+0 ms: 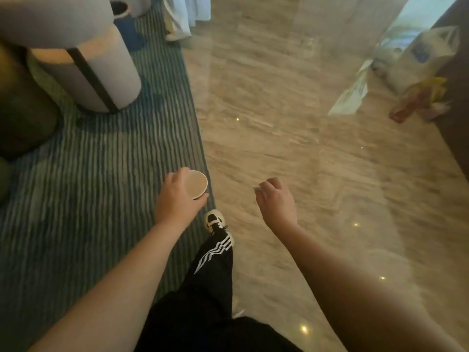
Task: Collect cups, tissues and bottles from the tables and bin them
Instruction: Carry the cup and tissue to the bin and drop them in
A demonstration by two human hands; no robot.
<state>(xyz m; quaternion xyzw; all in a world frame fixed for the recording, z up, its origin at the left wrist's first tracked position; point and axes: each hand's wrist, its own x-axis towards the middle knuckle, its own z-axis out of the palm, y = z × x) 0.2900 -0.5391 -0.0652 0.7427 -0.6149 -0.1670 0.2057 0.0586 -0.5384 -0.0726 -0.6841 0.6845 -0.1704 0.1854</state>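
Note:
My left hand (177, 199) is wrapped around a paper cup (196, 184), held upright with its pale inside showing, over the edge of the striped carpet. My right hand (275, 199) hangs over the marble floor with its fingers curled; a small white scrap (257, 187), perhaps tissue, peeks out at the fingertips. Far right, a clear plastic bag (421, 57) holding rubbish leans against a dark cabinet. Beside it are colourful wrappers (421, 97).
A round grey table pedestal (101, 74) stands on the green striped carpet (101, 186) at upper left, with a dark bin (121, 13) behind it. Shiny marble floor (291, 123) fills the right. My leg and shoe (215, 222) step forward between my arms.

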